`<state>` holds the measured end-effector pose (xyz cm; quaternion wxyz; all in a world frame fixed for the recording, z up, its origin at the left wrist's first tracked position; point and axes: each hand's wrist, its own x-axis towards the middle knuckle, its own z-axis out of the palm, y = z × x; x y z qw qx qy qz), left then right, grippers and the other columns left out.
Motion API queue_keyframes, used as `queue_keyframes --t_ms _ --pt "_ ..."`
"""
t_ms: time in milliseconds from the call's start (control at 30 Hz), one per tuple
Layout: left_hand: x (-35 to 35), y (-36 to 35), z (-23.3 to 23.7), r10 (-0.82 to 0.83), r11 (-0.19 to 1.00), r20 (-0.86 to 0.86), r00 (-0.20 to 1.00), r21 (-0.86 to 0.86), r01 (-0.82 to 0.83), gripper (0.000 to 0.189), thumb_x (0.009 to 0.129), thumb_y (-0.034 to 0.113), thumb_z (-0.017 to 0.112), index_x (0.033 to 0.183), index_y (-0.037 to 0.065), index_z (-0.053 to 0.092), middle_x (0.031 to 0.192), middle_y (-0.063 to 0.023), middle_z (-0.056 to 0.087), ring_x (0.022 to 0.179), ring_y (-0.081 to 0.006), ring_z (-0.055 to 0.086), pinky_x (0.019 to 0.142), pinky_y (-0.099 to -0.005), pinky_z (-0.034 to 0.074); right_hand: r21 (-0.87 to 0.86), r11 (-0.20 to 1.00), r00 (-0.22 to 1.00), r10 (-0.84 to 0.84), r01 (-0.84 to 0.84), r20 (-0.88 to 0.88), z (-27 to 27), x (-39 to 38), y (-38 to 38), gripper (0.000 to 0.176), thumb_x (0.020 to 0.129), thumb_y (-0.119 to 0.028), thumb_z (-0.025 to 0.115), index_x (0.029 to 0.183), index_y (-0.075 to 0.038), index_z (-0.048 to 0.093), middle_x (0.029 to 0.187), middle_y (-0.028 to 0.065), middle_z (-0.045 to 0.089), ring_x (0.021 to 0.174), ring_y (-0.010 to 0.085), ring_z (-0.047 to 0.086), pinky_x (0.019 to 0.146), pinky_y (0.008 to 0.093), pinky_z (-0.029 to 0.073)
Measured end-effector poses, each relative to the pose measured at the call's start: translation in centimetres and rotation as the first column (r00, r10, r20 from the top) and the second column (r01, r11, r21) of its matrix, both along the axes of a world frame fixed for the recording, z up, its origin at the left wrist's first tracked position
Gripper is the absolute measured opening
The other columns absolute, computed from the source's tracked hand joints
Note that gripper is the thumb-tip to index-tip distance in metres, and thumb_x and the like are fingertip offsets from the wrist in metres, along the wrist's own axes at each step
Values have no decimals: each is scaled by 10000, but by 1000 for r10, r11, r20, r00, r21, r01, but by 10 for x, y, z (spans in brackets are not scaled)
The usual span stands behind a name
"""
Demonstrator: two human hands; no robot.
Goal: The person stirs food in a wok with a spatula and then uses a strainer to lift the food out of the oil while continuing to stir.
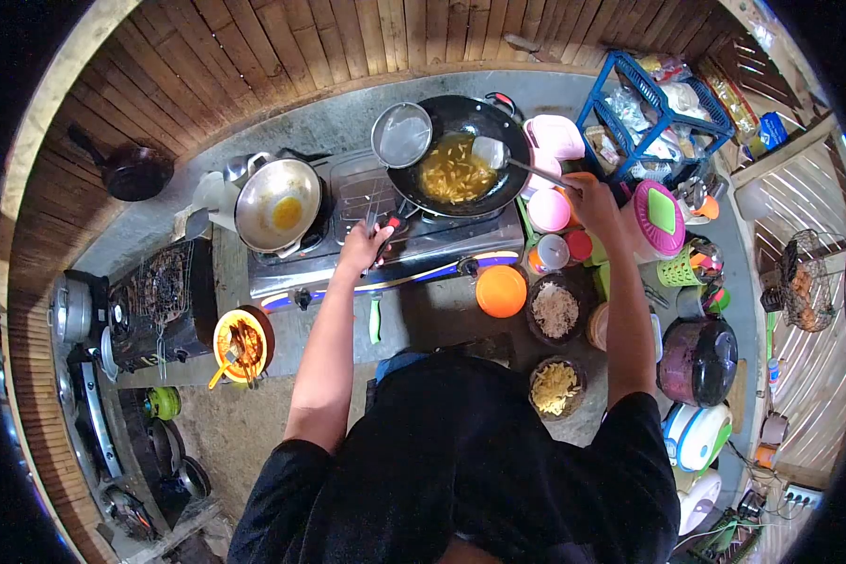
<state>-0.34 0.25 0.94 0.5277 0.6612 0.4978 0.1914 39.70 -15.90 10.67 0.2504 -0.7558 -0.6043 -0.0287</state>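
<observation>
In the head view, a black wok [484, 117] holds pale strips in yellowish oil on the stove [385, 266]. My right hand [592, 205] is closed round the handle of a spatula [491, 153], whose blade is in the oil. A round mesh strainer [402, 135] overlaps the wok's left rim. Its handle runs down to my left hand [363, 250], which is closed on it, close to the wok's red and black near handle [394, 223].
A lighter pan [246, 211] with some oil sits on the left burner. An orange lid [501, 291], a bowl of pale crumbs [555, 310] and a bowl of yellow strips [556, 388] are nearer me. A blue rack [644, 113] stands at right, a yellow bowl [224, 329] at left.
</observation>
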Motion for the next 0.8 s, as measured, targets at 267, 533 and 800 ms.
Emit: queue_keyframes --t_ms 267,533,800 --pt "2 -5 9 28 999 -37 999 23 -27 345 861 348 662 859 68 461 638 -73 622 414 -137 559 333 -290 411 -291 946 927 26 -144 -375 -6 -4 -2 200 841 -193 632 962 -57 715 622 127 632 553 181 600 559 324 470" --pt "2 -5 13 8 1000 -45 999 3 -8 340 867 340 655 850 65 457 637 -75 621 412 -133 557 333 -286 402 -84 970 868 163 -228 -469 -9 -17 -2 249 868 -188 606 1027 -11 680 640 92 619 562 131 561 536 297 442" --pt "1 -3 5 19 1000 -46 999 23 -18 352 859 347 664 853 55 468 626 -82 620 419 -138 562 353 -289 410 105 993 961 87 -61 -261 -13 -14 8 253 877 -177 586 1084 -53 662 733 113 652 644 214 622 588 323 461"
